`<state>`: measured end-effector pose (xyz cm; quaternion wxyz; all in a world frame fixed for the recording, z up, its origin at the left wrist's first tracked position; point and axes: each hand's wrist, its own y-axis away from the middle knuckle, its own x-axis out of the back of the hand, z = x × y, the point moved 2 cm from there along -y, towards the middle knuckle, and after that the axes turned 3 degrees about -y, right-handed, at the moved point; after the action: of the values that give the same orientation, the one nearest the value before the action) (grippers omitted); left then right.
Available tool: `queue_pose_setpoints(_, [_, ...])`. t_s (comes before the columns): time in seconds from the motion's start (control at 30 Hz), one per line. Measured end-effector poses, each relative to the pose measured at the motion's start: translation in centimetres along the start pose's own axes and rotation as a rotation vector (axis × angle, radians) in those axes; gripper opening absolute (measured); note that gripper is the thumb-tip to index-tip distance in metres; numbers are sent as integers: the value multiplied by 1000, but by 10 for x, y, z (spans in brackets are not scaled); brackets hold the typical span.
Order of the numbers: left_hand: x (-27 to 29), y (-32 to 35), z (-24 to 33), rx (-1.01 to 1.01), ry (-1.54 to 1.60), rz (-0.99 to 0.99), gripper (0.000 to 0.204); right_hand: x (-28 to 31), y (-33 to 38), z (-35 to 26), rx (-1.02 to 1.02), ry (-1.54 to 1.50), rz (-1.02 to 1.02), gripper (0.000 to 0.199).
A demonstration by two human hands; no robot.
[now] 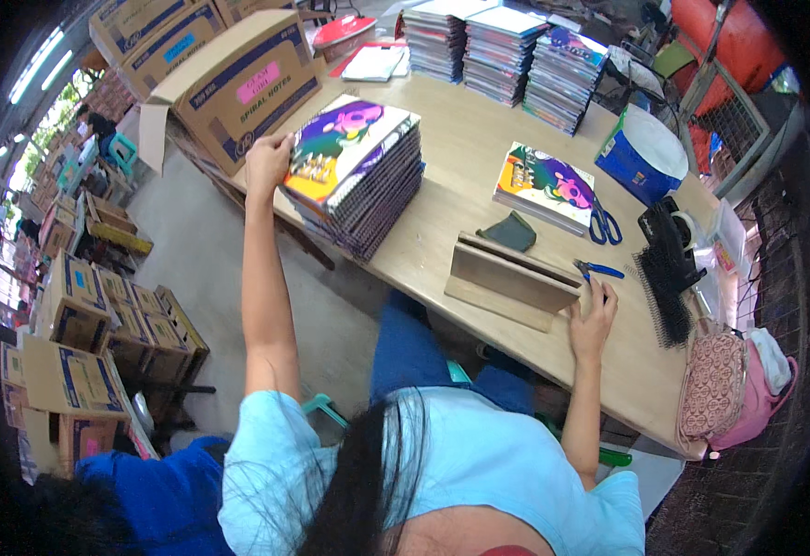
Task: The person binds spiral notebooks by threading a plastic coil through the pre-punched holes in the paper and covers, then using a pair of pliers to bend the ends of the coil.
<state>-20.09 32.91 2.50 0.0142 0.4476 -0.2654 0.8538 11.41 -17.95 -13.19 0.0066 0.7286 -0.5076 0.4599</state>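
Observation:
At the tall stack of spiral notebooks point(368, 208), my left hand point(270, 165) has its fingers closed on the left edge of the top notebook point(345, 144), which has a colourful cover. How many it grips is hidden. My right hand point(594, 320) rests at the right end of a wooden stand point(514, 273) with an upright board, its thumb and fingers apart. Just beyond those fingers lie blue-handled pliers point(601, 271). A shorter pile of notebooks point(544, 185) lies behind the stand, with dark-handled scissors point(604, 222) against its right side.
An open carton point(247, 93) stands left of the notebook stack. Tall piles of notebooks point(497, 51) line the table's far side. Black spiral wires point(661, 296), a blue-and-white packet point(644, 153) and a patterned bag point(712, 378) are at the right. A dark green scrap point(508, 232) lies behind the stand.

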Motion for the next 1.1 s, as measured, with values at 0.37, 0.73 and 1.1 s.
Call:
queue_pose_setpoints(0.37, [2,16,13,-7,380,232,45,25,-12,-24,135,-280,251,57])
queue_pose_setpoints(0.73, [-196,40,-288,601,1542,120,60,-22,-91,-81,239,47,-314,91])
queue_pose_setpoints(1.1, [-226,66,-198,852,1459,-72,62,-32,41,-76,-344,310,-169,103])
